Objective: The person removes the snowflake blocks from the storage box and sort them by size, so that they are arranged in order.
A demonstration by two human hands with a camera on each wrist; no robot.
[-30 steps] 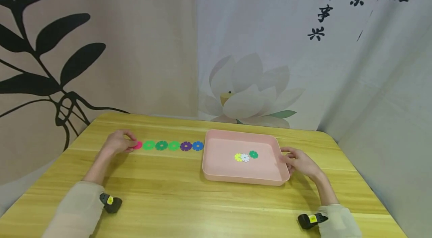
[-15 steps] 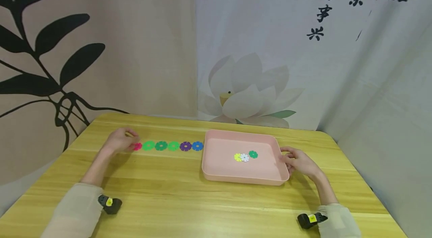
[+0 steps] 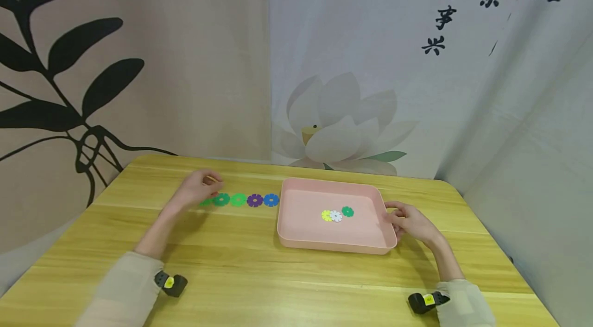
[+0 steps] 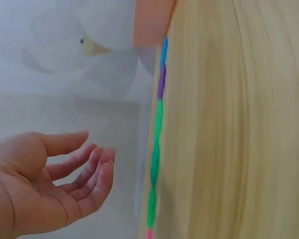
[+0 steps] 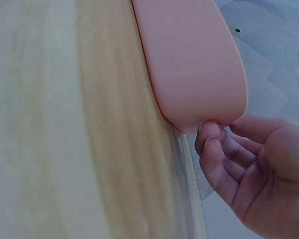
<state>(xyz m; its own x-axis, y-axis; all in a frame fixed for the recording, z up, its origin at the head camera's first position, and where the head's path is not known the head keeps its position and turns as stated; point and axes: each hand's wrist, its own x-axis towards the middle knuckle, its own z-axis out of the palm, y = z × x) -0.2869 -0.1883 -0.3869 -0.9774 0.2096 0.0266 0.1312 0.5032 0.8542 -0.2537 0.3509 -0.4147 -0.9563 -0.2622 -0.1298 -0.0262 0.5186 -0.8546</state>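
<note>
My left hand hovers over the left part of a row of flat, notched plastic discs. In the left wrist view its fingers are loosely bent, with a gap to the thumb and nothing between them. Left to right along the row come a pink disc, a light green, a dark green disc, another light green, a purple disc and a blue disc. The hand hides the pink one in the head view. My right hand pinches the right wall of the pink tray, thumb over the rim.
Inside the tray lie a yellow disc, a white disc touching it, and a green disc. The row's blue end sits close against the tray's left side. Behind the wooden table hangs a printed curtain.
My left hand has let go of the pink disc at the row's left end and moved right, over the green discs. The right hand and the tray have stayed put.
</note>
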